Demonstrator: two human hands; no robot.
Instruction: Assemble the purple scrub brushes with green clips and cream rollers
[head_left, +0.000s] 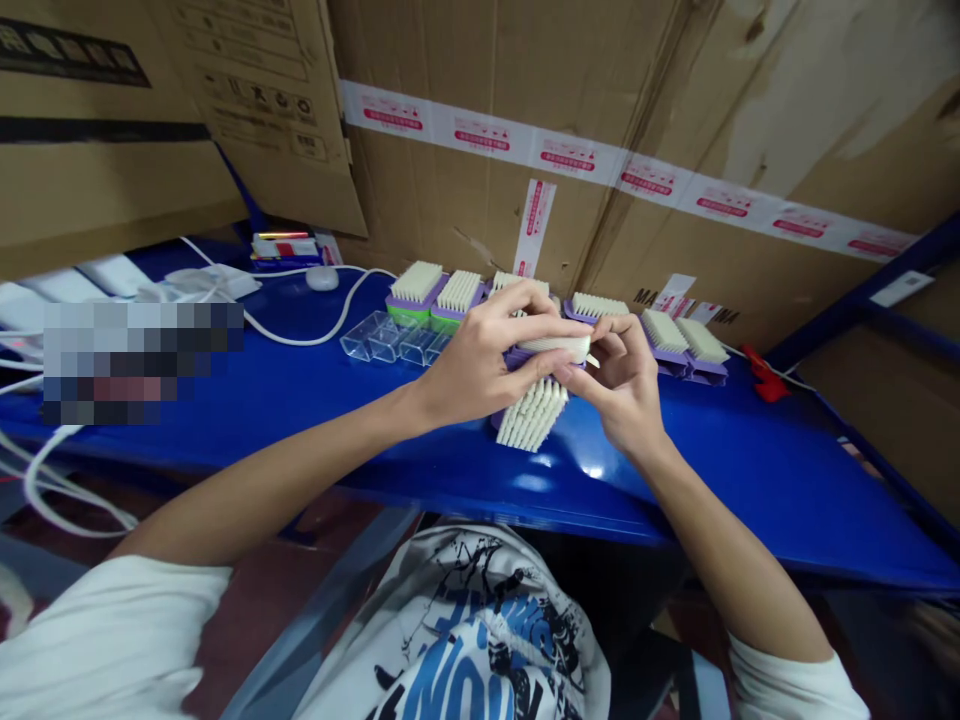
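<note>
Above the blue table, my left hand (484, 355) is closed around a purple-based brush with cream bristles (555, 347), fingers over the top and thumb below. At its right end my right hand (622, 390) grips with thumb and fingers. A small pale piece (592, 361) sticks out by the right fingertips; what it is I cannot make out. Just beneath the hands, a second cream-bristled brush (532, 415) sits tilted, its bristles facing me. The left hand partly hides another brush (517, 283) behind it.
Several similar brushes stand along the back, including a green-edged one (415, 285) and one at right (701, 342). Clear plastic covers (386, 337) lie left of my hands. White cables (300, 340), a red object (766, 375) and cardboard walls (465, 180) surround the blue table (750, 480).
</note>
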